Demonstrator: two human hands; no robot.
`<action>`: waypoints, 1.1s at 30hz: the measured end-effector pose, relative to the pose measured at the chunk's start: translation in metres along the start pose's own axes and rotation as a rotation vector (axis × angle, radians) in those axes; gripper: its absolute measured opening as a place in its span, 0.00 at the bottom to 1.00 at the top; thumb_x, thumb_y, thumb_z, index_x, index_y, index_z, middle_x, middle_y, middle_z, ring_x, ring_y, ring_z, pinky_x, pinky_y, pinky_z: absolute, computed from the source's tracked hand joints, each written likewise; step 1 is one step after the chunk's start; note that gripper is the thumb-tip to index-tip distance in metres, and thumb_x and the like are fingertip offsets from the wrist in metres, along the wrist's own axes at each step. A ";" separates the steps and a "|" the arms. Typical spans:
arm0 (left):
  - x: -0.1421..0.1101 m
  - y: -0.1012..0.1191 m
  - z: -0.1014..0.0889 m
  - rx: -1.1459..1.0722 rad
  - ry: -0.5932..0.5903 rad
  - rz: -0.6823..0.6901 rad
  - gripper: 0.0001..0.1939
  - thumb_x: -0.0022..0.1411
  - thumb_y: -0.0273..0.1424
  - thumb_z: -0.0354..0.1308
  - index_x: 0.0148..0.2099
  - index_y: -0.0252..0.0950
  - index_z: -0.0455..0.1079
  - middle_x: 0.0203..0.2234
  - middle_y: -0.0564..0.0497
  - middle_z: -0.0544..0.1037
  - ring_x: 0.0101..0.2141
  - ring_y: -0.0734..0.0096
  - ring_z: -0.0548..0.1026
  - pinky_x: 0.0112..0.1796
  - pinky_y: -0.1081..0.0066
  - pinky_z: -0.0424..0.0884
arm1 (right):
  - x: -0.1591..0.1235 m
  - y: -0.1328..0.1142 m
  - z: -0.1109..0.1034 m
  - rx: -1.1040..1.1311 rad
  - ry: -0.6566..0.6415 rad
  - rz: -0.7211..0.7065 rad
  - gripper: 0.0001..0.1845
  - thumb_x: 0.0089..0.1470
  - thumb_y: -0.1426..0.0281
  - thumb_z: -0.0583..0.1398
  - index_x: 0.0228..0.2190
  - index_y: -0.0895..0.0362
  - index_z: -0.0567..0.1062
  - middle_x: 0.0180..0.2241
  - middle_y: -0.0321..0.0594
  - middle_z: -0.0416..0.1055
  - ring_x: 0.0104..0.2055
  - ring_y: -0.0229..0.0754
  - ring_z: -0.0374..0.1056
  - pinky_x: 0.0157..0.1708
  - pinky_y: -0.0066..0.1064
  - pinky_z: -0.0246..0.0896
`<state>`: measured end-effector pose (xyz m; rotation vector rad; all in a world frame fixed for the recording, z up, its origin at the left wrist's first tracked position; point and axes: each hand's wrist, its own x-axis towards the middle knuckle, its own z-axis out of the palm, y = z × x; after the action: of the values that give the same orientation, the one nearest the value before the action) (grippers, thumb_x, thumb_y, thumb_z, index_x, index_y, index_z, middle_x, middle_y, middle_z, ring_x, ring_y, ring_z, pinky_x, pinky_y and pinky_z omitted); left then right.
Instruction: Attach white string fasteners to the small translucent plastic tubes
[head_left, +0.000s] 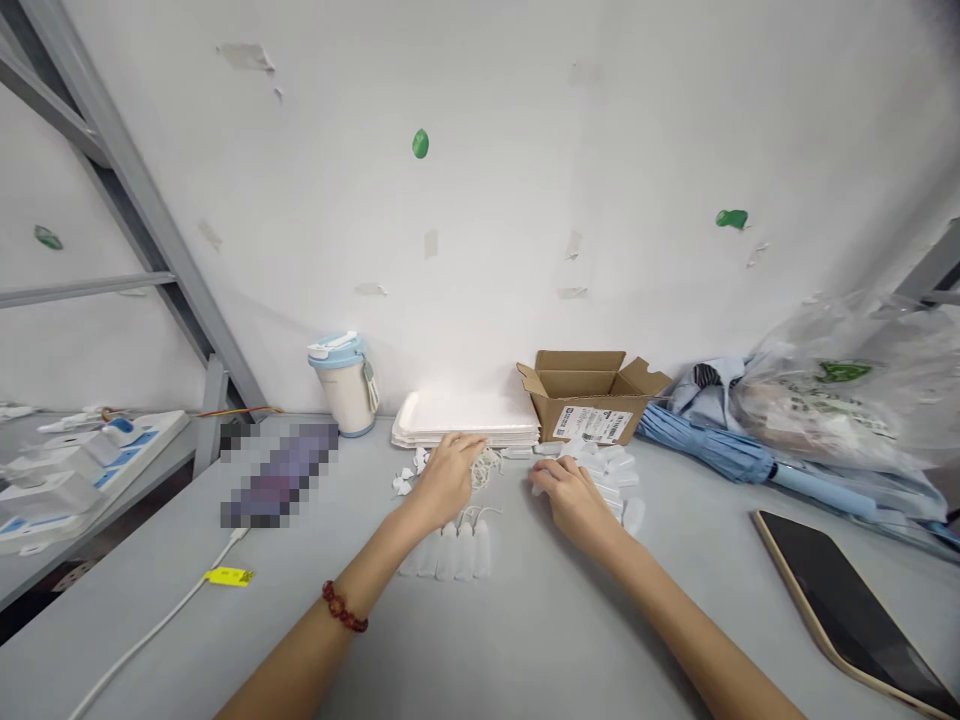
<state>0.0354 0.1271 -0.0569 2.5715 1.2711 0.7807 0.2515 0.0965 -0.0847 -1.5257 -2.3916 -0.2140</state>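
My left hand [444,478] is over the left side of a small heap of white strings [489,466]. Its fingers are drawn together and the fingertips are partly hidden, so what they pinch does not show. To the right, my right hand [576,494] has bent fingers closed on a small translucent plastic piece, mostly covered by the fingers. Beside it lies a pile of similar translucent pieces [619,468]. A row of several translucent bottle-shaped pieces [465,552], some with strings at their tops, lies below my left hand. Small white bits [405,480] are scattered left of that hand.
White foam trays [465,415] are stacked at the wall beside an open cardboard box [589,405]. A lidded cup [345,385] stands left. On the right are a folded blue umbrella [705,445], plastic bags [840,390] and a phone [847,600]. A white cable [157,635] crosses the left.
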 end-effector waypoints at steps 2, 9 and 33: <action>0.000 -0.004 0.000 -0.091 0.059 -0.042 0.31 0.49 0.13 0.40 0.54 0.32 0.64 0.53 0.46 0.67 0.53 0.63 0.61 0.54 0.59 0.59 | 0.000 0.000 -0.001 -0.015 0.000 -0.003 0.26 0.42 0.92 0.49 0.36 0.56 0.73 0.43 0.41 0.70 0.41 0.46 0.58 0.35 0.33 0.52; -0.001 -0.008 0.000 -0.216 0.107 -0.016 0.34 0.50 0.14 0.40 0.60 0.36 0.56 0.58 0.49 0.60 0.56 0.63 0.56 0.56 0.56 0.55 | 0.000 -0.003 -0.001 0.027 0.070 -0.025 0.21 0.47 0.88 0.50 0.38 0.57 0.69 0.41 0.42 0.72 0.39 0.46 0.60 0.33 0.34 0.54; -0.013 0.014 -0.014 0.296 0.193 -0.007 0.29 0.59 0.22 0.41 0.64 0.32 0.46 0.61 0.44 0.54 0.58 0.50 0.51 0.53 0.52 0.52 | -0.001 -0.021 -0.008 0.277 0.210 -0.018 0.07 0.56 0.74 0.52 0.39 0.58 0.66 0.38 0.47 0.69 0.40 0.49 0.62 0.37 0.40 0.60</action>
<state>0.0312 0.1068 -0.0449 2.7716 1.5580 0.9215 0.2347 0.0842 -0.0767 -1.2893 -2.1666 -0.0410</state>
